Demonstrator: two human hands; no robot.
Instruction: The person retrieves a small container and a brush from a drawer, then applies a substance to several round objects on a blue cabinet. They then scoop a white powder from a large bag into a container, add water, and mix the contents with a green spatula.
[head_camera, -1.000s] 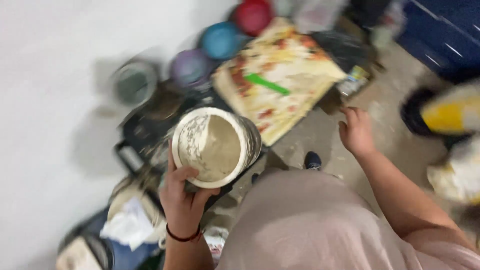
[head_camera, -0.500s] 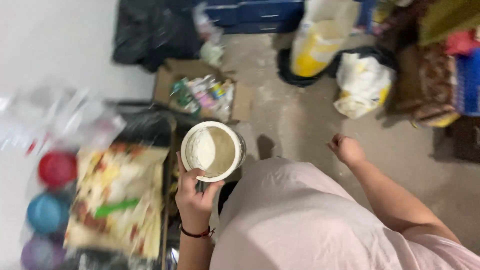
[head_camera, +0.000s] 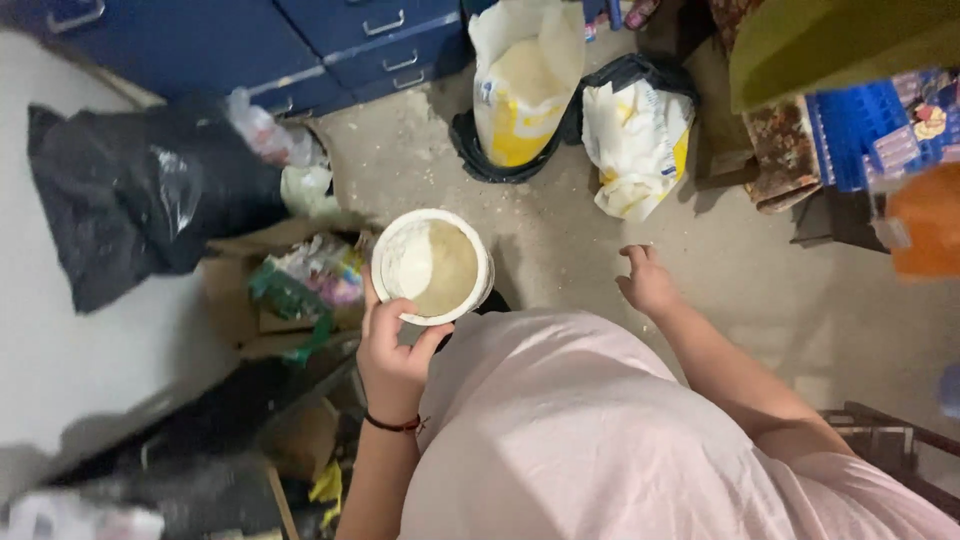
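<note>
My left hand (head_camera: 392, 352) grips a round white tub (head_camera: 432, 266) from below, fingers around its rim. The tub is open on top and smeared inside with pale beige and white residue. A dark red band circles my left wrist. My right hand (head_camera: 648, 284) hangs free over the concrete floor, fingers loosely spread and holding nothing. My pale pink shirt (head_camera: 590, 440) fills the lower middle of the view.
Blue drawer cabinets (head_camera: 300, 40) line the back. A black rubbish bag (head_camera: 130, 195) and a cardboard box of wrappers (head_camera: 300, 290) sit at left. A white and yellow sack (head_camera: 525, 85) and a white bag (head_camera: 635, 140) stand ahead. Blue crates (head_camera: 870, 130) are at right.
The view has swung away from the coloured bowls and patterned board toward the cabinets and sacks. The tub stays in my left hand; my right hand remains free.
</note>
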